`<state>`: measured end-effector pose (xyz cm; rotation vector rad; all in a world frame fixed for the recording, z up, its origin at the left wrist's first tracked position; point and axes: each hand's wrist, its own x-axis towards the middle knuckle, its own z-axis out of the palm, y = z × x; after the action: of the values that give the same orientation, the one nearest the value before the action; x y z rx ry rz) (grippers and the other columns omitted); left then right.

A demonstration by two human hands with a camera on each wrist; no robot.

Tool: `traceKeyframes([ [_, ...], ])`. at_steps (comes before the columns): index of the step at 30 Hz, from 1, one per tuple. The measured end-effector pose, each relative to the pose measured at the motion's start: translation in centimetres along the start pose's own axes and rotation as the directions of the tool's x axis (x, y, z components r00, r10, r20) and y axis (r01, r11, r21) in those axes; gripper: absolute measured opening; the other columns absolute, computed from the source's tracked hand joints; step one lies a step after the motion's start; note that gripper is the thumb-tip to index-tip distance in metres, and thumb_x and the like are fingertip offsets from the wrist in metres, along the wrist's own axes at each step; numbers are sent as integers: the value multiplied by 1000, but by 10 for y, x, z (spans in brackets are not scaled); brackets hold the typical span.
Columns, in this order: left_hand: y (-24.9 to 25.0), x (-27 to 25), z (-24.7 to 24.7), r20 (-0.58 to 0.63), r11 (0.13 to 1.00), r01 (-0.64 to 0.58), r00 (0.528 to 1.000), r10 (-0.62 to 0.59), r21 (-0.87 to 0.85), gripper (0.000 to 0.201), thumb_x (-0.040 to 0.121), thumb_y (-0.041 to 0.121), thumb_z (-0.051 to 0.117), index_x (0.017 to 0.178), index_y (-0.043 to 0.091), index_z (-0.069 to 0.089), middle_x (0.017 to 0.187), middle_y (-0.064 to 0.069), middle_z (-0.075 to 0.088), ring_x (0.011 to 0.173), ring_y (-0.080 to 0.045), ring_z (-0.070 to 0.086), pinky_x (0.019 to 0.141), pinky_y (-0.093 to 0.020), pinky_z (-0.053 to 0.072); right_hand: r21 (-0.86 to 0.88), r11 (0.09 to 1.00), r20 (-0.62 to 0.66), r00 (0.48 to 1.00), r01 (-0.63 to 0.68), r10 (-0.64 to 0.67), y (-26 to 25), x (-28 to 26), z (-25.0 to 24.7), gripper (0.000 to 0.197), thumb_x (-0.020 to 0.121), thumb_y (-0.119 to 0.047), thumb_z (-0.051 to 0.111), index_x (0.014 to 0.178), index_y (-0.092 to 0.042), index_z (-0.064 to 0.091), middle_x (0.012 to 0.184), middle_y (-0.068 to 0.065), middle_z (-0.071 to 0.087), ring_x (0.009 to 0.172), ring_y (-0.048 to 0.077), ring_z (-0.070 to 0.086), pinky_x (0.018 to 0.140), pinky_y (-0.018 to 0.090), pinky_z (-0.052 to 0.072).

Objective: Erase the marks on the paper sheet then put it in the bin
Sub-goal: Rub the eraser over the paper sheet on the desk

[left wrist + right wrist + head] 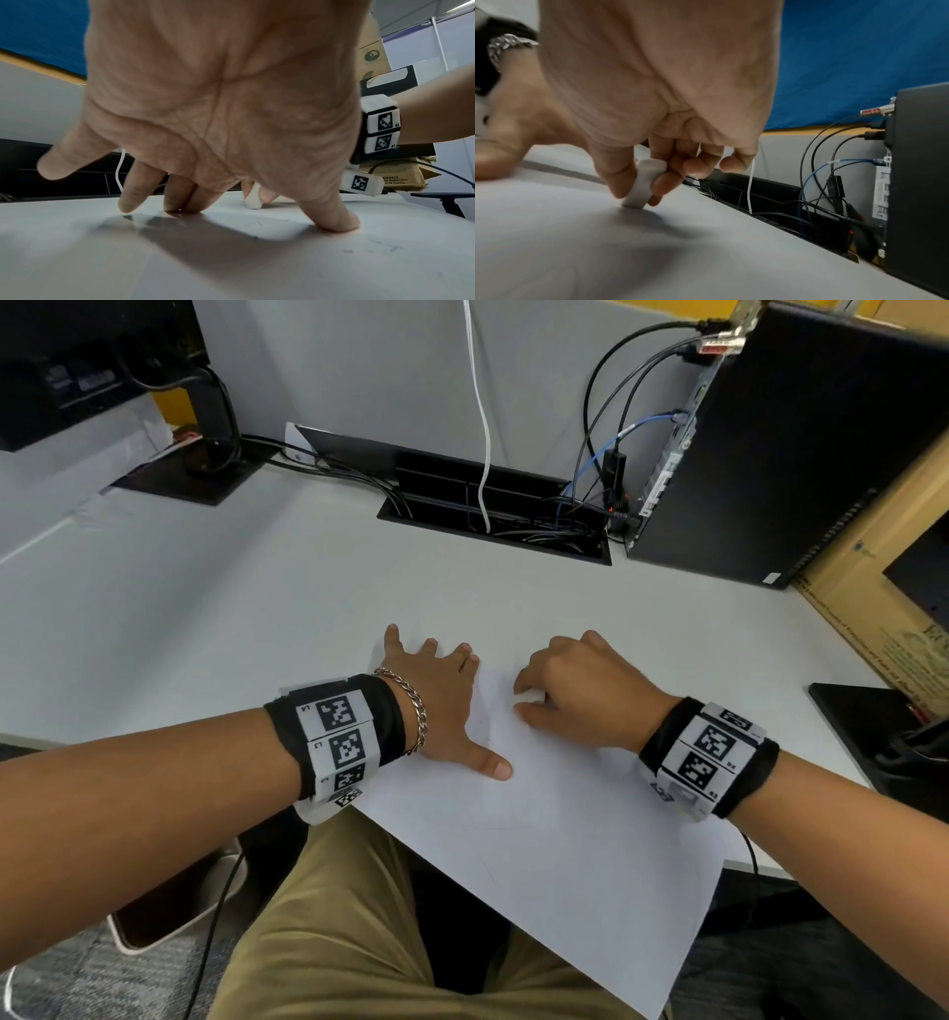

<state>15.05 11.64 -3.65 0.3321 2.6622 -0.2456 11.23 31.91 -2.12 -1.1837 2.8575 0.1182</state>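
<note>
A white paper sheet (554,829) lies on the desk and hangs over its near edge above my lap. Faint pencil marks (385,246) show on the sheet near my left thumb. My left hand (436,690) lies flat with fingers spread, pressing the sheet's far left corner (180,233). My right hand (580,695) pinches a small white eraser (641,182) between thumb and fingers, its lower end touching the paper. The same eraser (529,697) shows near the sheet's far edge. No bin is in view.
A black cable tray (493,510) full of wires is sunk into the desk behind the hands. A black computer tower (770,454) stands at the back right, with a cardboard box (873,588) beside it. A monitor base (195,474) sits at the back left.
</note>
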Motion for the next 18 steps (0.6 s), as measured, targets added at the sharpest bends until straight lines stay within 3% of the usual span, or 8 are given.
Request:
traceKeyframes([
  [7, -1, -2, 1, -16, 1000, 1, 1000, -2, -14, 152, 54, 114, 22, 167, 16, -8, 176, 3, -7, 161, -34, -1, 113, -82, -4, 58, 998, -10, 999, -37, 37, -13, -12, 4, 32, 96, -49, 53, 116, -31, 70, 90, -16, 57, 99, 14, 55, 86, 35, 34],
  [10, -5, -4, -1, -8, 1000, -2, 1000, 2, -19, 149, 55, 113, 22, 167, 18, -6, 176, 4, -5, 162, -32, -2, 114, -80, -5, 44, 998, 7, 999, -54, 54, -15, -17, 9, 35, 96, -51, 51, 118, -31, 69, 100, -12, 65, 101, 15, 55, 88, 36, 36],
  [14, -15, -10, -2, 20, 999, -27, 999, 28, -41, 144, 61, 109, 37, 168, 22, -5, 176, 6, -7, 162, -30, -1, 118, -77, -5, 63, 995, -6, 997, -79, 80, -6, -22, 10, 31, 97, -50, 52, 117, -32, 68, 97, -15, 60, 102, 16, 54, 86, 36, 33],
  [18, -26, -14, 0, 34, 995, -55, 998, 58, -80, 139, 64, 104, 47, 167, 27, -5, 175, 8, -11, 162, -27, -2, 121, -74, -2, 81, 995, -3, 998, -63, 63, -1, -26, 11, 23, 96, -47, 51, 106, -34, 68, 89, -16, 57, 93, 16, 53, 85, 36, 37],
])
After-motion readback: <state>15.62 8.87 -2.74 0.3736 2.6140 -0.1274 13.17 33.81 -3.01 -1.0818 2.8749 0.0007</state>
